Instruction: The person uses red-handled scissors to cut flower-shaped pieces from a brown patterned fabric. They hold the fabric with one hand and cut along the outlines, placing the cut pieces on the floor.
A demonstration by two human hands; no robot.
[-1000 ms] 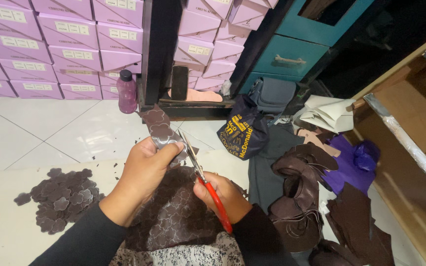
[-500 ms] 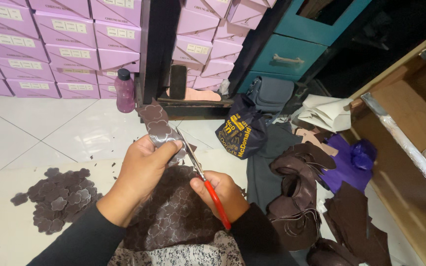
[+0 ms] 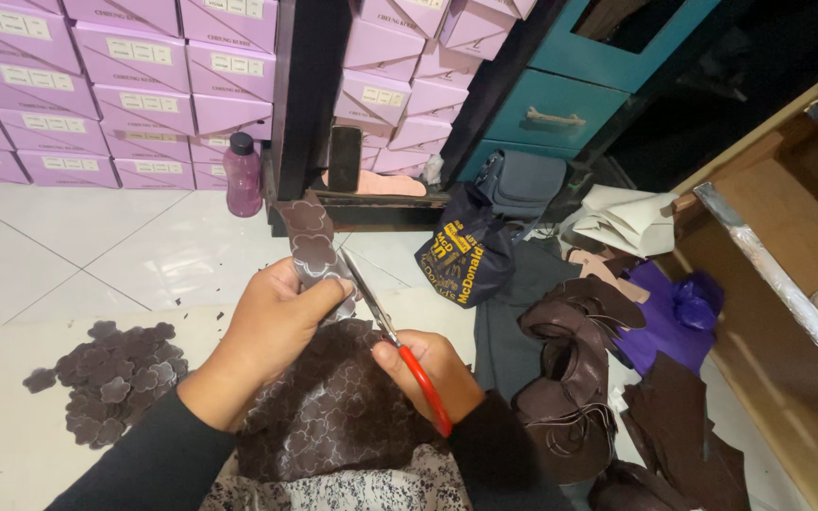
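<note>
A dark brown sheet of leather with flower outlines drawn on it (image 3: pixel 333 416) is spread over the lap, and a narrow strip of it (image 3: pixel 307 241) is lifted up toward the white tiled floor (image 3: pixel 144 255). The strip is pinched tight by the left hand (image 3: pixel 276 326), which is closed around it. The red-handled scissors (image 3: pixel 395 345) are gripped by the right hand (image 3: pixel 433 374), fingers curled through the handle, and the blades are set against the strip just beside the left thumb.

A finger could be nicked, because the blades are so near the left hand. The drawn line could be missed if the soft strip is bent or pulled, and then a flower would be spoiled. The strip could also be dropped if the pinch is loosened.

A pile of small brown cut-out flower pieces (image 3: pixel 115 378) is lying on the floor to the left. Curled dark brown leather scraps (image 3: pixel 570 378) are heaped on the floor to the right.
</note>
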